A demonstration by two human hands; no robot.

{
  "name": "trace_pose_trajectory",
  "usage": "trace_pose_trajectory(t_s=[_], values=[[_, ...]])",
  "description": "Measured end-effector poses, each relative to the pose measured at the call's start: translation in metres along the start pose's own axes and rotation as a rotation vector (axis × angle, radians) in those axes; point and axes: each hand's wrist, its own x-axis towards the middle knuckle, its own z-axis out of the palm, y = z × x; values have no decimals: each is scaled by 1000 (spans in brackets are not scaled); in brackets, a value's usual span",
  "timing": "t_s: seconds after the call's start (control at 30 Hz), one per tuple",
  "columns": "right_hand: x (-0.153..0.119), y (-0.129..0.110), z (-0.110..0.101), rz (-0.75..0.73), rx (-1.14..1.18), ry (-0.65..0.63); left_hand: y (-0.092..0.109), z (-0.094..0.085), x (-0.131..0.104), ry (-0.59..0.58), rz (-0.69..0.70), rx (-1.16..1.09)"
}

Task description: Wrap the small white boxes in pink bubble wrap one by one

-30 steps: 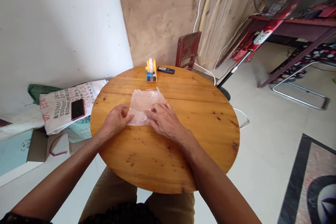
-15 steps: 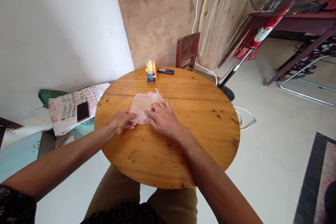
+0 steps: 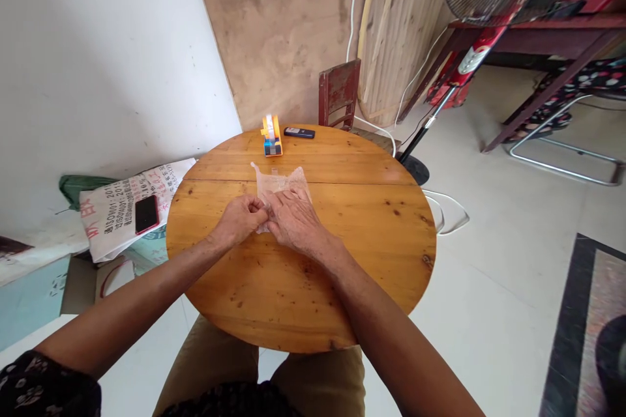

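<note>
A thin, crinkled whitish-pink sheet (image 3: 300, 181) lies on the round wooden table (image 3: 372, 221), partly covered by my hands. My left hand (image 3: 243, 218) is closed, its thumb and fingers pinching the sheet's left edge. Spread flat over the middle and lower part of the sheet is my right hand (image 3: 296, 218), fingers extended, its thumb side close to my left fingertips. An orange and blue tape dispenser (image 3: 271, 137) stands at the table's far edge, with a dark small device (image 3: 299, 133) lying just right of it.
Left of the table, a phone (image 3: 147, 214) rests on a printed sack (image 3: 105, 208). Beyond the far edge stands a red-brown chair (image 3: 339, 94). A standing fan (image 3: 472, 58) is at the right, with a white cable on the floor. A person's legs show under the far desk.
The sheet has turned, and its raised corner now points up at the left. My left hand has moved in close beside my right, which has flattened over the sheet. The view has shifted slightly.
</note>
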Motion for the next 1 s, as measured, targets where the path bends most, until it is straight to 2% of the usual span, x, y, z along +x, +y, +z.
trace_pose_trajectory(t_s=[0.13,0.2,0.27,0.4,0.53,0.63,0.8,0.9,1.0], values=[[-1,2,-2,20,76,-7,7,-11,-1,-238,20,186],[-2,5,-5,33,133,-18,3,-14,-2,-298,99,255],[-3,9,-8,53,197,-30,-4,-14,-2,-252,239,384],[-5,17,-11,95,341,-28,-20,-9,-1,-57,548,663],[-6,26,-10,97,372,15,-31,-7,3,16,725,682],[-7,35,-11,173,317,51,-35,-6,6,0,748,646],[-13,56,-21,485,203,29,-35,-3,4,2,725,678],[-15,65,-27,631,200,-29,-33,-3,3,-1,714,717],[-15,65,-30,689,349,-137,-31,-3,5,-36,701,730]])
